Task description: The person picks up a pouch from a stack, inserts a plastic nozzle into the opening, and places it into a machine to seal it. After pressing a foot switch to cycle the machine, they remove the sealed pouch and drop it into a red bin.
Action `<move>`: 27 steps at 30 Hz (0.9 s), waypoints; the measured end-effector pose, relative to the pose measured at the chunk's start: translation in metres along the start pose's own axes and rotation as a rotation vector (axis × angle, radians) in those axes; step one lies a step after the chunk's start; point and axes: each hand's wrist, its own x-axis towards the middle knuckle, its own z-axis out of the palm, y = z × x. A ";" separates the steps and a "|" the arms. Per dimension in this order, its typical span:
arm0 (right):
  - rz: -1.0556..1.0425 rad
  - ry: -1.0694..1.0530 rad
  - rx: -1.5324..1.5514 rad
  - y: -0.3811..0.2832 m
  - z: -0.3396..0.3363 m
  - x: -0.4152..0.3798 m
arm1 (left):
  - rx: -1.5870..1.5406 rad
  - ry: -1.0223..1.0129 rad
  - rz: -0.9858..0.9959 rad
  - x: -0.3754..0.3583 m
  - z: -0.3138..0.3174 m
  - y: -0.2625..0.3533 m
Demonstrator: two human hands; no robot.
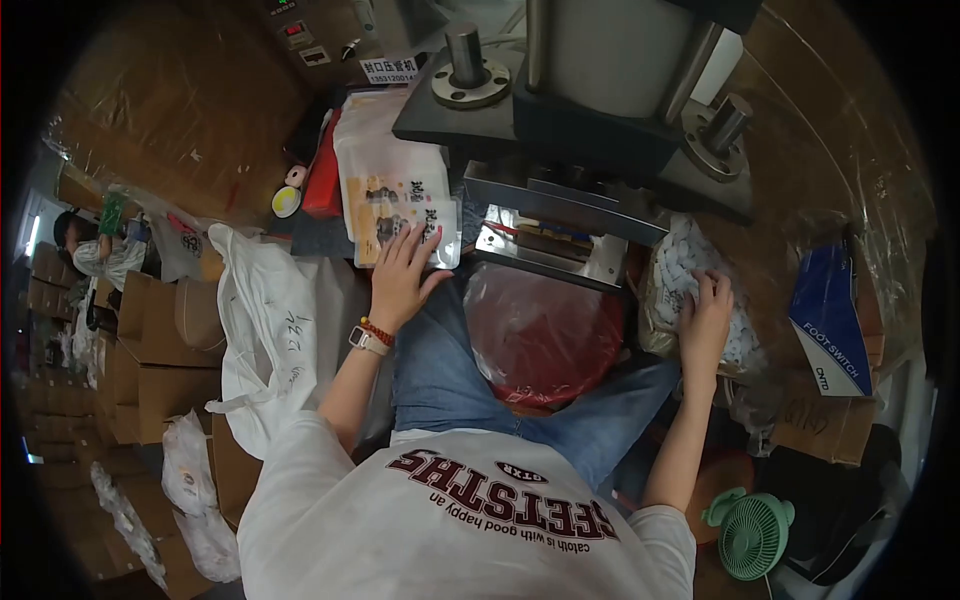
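Head view: the press (600, 120) stands over the counter (308, 238), and the printed pouches (388, 185) lie in an overlapping stack to the left of it. The left hand (398, 278) is open, fingers spread across the nearest pouches, pressing or resting on them rather than gripping. The right hand (706, 318) is to the right of the press, its fingers loosely bent over a bag of small white pieces (688, 255); whether it pinches one, I cannot tell. A red box (322, 178) sits just beside the pouches, on their side away from the press.

The pouches look slick and only loosely squared, so a sideways drag of the left hand could bring several along together or slide the nearest over the counter's edge. The white pieces are small and piled in an open bag, so a hurried scoop could take too many or scatter some below the press. The worst risk is at the metal bars (562, 208) of the press: if they closed with fingertips between them, they could pinch badly.
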 end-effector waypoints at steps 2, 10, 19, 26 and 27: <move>-0.003 0.032 0.015 0.002 -0.003 -0.001 | 0.016 -0.013 0.031 -0.007 -0.004 0.002; 0.050 -0.077 0.079 0.011 -0.008 -0.007 | -0.089 -0.014 0.038 -0.002 -0.020 0.004; 0.139 0.066 0.059 -0.005 0.012 -0.030 | -0.203 -0.027 0.014 -0.001 -0.018 -0.003; 0.121 -0.274 0.068 0.010 0.006 -0.001 | -0.343 0.045 -0.025 -0.003 -0.020 -0.001; 0.078 -0.248 0.041 0.010 0.008 0.004 | -0.352 0.046 -0.027 -0.005 -0.020 0.004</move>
